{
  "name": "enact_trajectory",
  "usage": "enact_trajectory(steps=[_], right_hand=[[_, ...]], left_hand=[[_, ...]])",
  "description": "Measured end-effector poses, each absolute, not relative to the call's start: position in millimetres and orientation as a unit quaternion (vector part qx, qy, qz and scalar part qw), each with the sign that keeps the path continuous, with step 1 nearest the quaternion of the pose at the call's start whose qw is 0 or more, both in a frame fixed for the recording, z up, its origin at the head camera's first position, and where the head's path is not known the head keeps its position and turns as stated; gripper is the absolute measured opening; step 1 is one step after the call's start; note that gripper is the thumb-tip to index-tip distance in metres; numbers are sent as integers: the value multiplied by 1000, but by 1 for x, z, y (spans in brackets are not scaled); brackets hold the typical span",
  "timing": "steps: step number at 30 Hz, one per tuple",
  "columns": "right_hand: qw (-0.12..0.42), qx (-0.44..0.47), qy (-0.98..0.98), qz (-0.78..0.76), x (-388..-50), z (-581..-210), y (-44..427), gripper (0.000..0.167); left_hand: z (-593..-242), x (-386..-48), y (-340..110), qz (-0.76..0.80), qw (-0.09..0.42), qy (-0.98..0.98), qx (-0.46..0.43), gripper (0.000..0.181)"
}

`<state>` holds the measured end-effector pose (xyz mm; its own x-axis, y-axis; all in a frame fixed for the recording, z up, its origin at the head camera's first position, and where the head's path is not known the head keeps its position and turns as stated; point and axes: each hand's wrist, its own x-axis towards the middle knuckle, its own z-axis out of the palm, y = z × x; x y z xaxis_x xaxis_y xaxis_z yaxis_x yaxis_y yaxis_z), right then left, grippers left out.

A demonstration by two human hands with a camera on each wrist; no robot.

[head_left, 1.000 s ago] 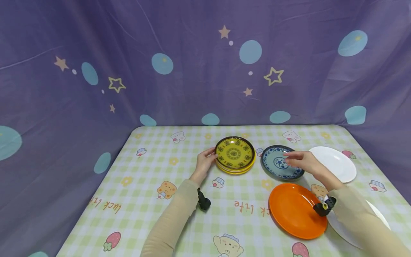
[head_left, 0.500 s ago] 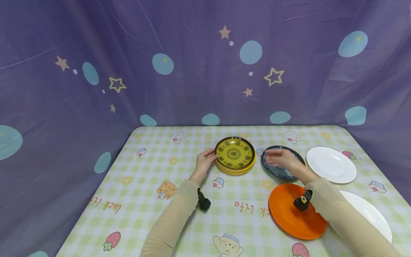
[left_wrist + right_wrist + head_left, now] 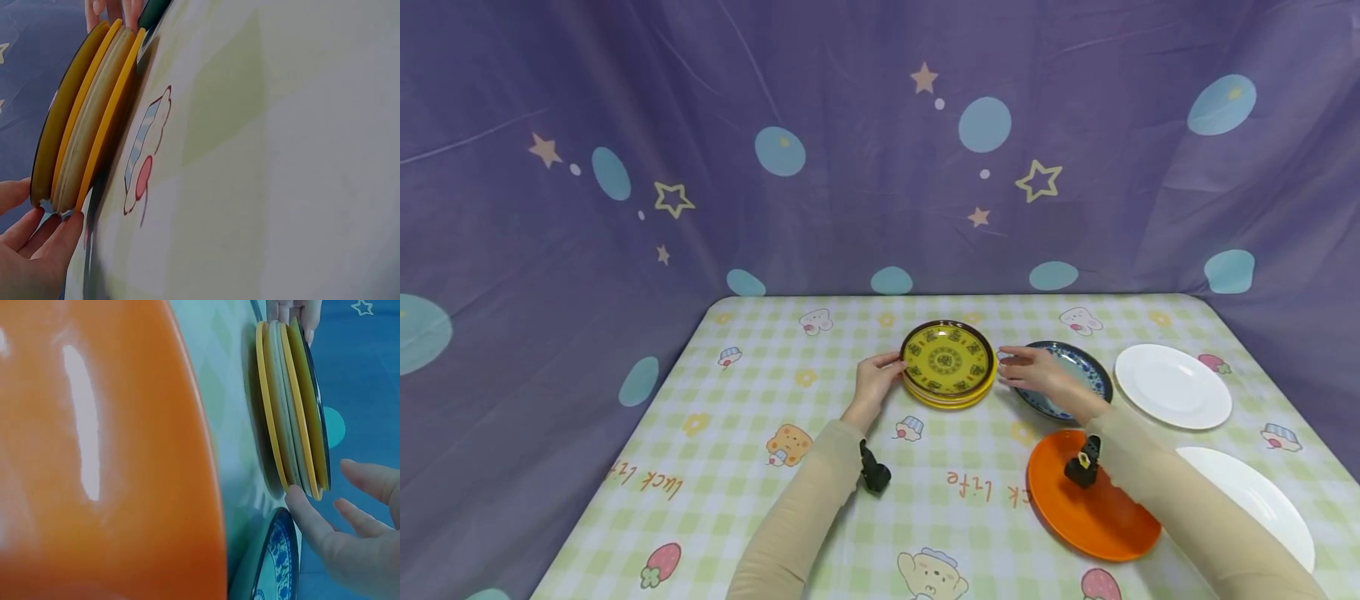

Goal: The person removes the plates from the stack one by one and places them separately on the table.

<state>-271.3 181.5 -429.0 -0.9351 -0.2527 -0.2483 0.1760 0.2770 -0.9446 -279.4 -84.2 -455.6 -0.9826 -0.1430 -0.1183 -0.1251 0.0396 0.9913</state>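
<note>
A stack of plates (image 3: 94,125) stood toward the far side of the table, on a pale checked tablecloth (image 3: 820,517) printed with cartoon cupcakes, flowers and strawberries. Its top plate (image 3: 946,360) was olive yellow with a dark rim, a ring of dark figures and a round design in the middle; yellow and pale rims showed below it. The left hand (image 3: 874,385) gripped the stack by its left edge, the thumb at the rim of the top plate and the fingers against the edges of the lower ones. The right hand (image 3: 1037,372) was at the opposite edge, its fingers loosely extended and the thumb apart from them; one fingertip reached the rim of the bottom plate, though whether it pressed there I could not tell. That hand lay over part of a blue patterned plate (image 3: 1075,371), which sat just beside the stack on its right. Nearer the person was an orange plate (image 3: 1078,517), partly covered by the right sleeve (image 3: 1180,500). Two white plates lay farther right: one (image 3: 1174,386) near the blue plate, the other (image 3: 1262,500) beside the orange one and partly behind the sleeve. A black device (image 3: 874,471) was strapped at the left wrist, and another (image 3: 1082,468) at the right. Behind the table hung a purple curtain (image 3: 865,200) with stars and blue ovals.
</note>
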Motion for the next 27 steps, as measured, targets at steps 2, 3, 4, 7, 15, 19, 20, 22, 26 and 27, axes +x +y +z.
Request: enact_trajectory(steps=[2, 3, 4, 7, 15, 19, 20, 22, 26, 27], right_hand=[[178, -24, 781, -598, -272, -430, 179, 53], [179, -24, 783, -596, -273, -430, 178, 53], [180, -23, 783, -595, -273, -431, 177, 52], [185, -20, 783, -593, -275, -433, 174, 52], [180, -12, 774, -606, -280, -437, 166, 54], [178, 0, 771, -611, -281, -438, 163, 55], [179, 5, 770, -612, -282, -438, 163, 55], [180, 18, 771, -610, -282, -438, 161, 55], [180, 35, 773, -607, -283, -437, 159, 54], [178, 38, 776, -604, -283, -436, 158, 53]], left_hand=[[-455, -279, -84, -685, 6, -722, 95, 28], [-455, -279, -85, -684, 5, -723, 95, 27], [-455, -279, -85, -683, 5, -724, 95, 27], [-456, -279, -85, -682, 4, -725, 95, 26], [-457, -281, -85, -683, 7, -723, 104, 24], [-455, -281, -87, -689, 11, -718, 101, 24], [-455, -282, -88, -689, 12, -718, 99, 24], [-454, -282, -89, -687, 11, -719, 102, 25], [-452, -282, -93, -678, 6, -727, 110, 26], [-451, -282, -94, -676, 4, -728, 112, 26]])
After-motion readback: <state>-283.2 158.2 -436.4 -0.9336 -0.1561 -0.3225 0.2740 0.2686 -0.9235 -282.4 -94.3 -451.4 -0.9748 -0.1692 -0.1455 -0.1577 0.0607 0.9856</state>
